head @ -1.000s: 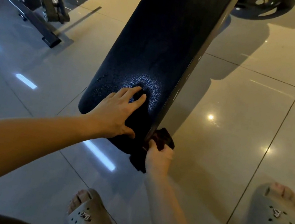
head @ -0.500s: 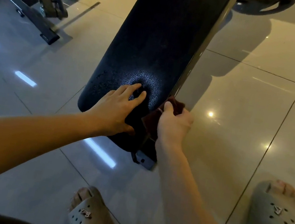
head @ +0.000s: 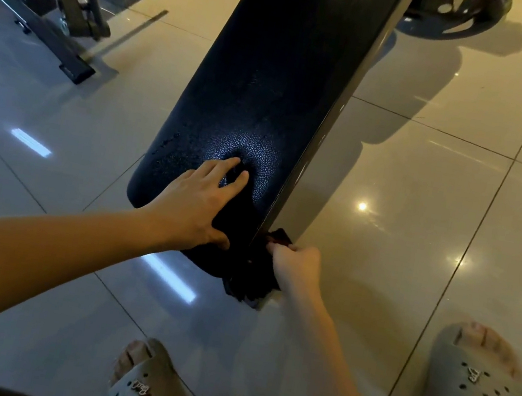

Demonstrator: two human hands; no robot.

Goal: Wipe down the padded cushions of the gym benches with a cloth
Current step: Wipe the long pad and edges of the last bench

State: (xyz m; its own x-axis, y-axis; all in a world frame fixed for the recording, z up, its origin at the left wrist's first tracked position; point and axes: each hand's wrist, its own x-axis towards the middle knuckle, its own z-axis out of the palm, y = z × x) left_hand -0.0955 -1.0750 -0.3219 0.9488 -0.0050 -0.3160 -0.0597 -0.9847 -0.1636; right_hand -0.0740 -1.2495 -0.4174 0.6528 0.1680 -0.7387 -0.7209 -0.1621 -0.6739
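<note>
A long black padded bench cushion [head: 283, 73] runs from the top of the view down to the middle. My left hand [head: 198, 203] lies flat on the cushion's near end, fingers spread, pressing a dent into the padding. My right hand [head: 297, 262] is at the cushion's right side edge near its end, fingers closed on a dark reddish cloth [head: 280, 237]. The cloth is pressed against that edge, and most of it is hidden behind the hand and in shadow.
The floor is glossy beige tile [head: 423, 207] with light glare. A dark metal machine frame [head: 59, 12] stands at the upper left. Weight plates [head: 456, 12] lie at the top right. My feet in grey clogs [head: 476, 389] stand at the bottom.
My right hand with the cloth has slid back down along the cushion's right edge toward its near end, after going up half a second ago. My left hand has stayed in place.
</note>
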